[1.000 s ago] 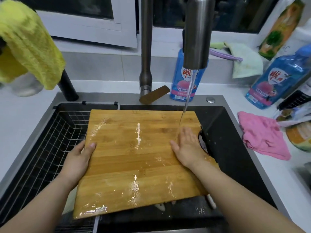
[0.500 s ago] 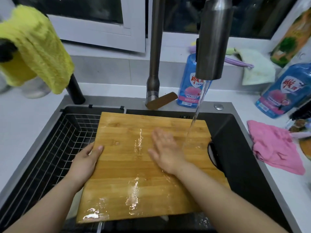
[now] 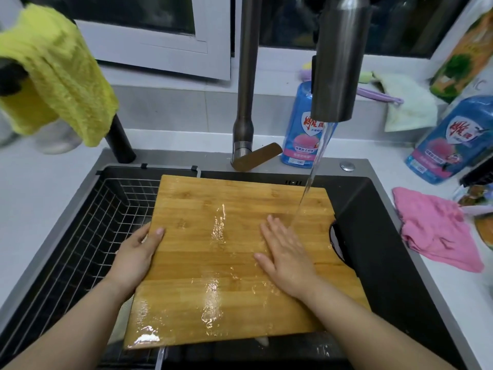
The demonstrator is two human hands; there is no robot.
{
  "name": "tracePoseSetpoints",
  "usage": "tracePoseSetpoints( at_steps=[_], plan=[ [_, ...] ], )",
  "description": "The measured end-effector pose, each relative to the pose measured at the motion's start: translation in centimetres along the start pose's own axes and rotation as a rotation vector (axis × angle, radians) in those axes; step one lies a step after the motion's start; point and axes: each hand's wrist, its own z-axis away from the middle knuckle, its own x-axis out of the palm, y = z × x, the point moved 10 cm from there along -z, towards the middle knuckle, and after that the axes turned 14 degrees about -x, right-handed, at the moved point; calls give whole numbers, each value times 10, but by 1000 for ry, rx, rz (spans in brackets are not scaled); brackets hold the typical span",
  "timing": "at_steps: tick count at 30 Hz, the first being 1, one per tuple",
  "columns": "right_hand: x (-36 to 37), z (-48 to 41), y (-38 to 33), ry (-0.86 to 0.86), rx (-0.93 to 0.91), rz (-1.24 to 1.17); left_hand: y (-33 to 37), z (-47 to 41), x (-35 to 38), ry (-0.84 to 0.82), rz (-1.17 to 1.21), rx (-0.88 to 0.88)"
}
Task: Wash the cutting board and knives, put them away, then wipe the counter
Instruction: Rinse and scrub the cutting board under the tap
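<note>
A wet bamboo cutting board [image 3: 213, 263] lies tilted over the dark sink [image 3: 386, 263]. My left hand [image 3: 136, 252] grips its left edge, thumb on top and fingers underneath. My right hand [image 3: 285, 255] lies flat on the board's right half, fingers straight. Water runs from the steel faucet [image 3: 338, 62] and lands on the board just right of my right hand's fingertips. No knives can be made out.
A wire basket [image 3: 88, 231] fills the sink's left part. On the white counter [image 3: 461, 303] to the right lies a pink cloth [image 3: 437, 231]. Blue soap bottles [image 3: 298, 134] [image 3: 450, 145] stand behind. A yellow cloth [image 3: 53, 70] hangs at upper left.
My right hand slid left from the board's right edge to the middle, then back right toward the water stream. My left hand kept its grip on the left edge.
</note>
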Motion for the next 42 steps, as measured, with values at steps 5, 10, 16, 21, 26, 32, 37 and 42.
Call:
tracePoseSetpoints(
  at_steps=[5, 10, 16, 21, 26, 32, 37, 42],
  plan=[
    [-11, 23, 74, 72, 448, -91, 3, 3, 3, -11, 10, 23],
    [15, 9, -31, -38, -22, -36, 1, 2, 2, -14, 20, 13],
    [-12, 21, 70, 121, 398, -40, 0, 1, 1, -7, 29, 2],
    [-6, 68, 156, 250, 867, -465, -2, 0, 0, -10, 33, -10],
    [5, 75, 141, 144, 851, -821, -3, 0, -1, -8, 26, -20],
    [-45, 83, 134, 279, 746, -789, -5, 3, -1, -8, -28, -54],
    [-74, 96, 124, 376, 687, -775, -2, 10, 8, -13, -184, -91],
    [-93, 115, 120, 454, 689, -743, 6, 22, 23, 151, -596, 19]
  ],
)
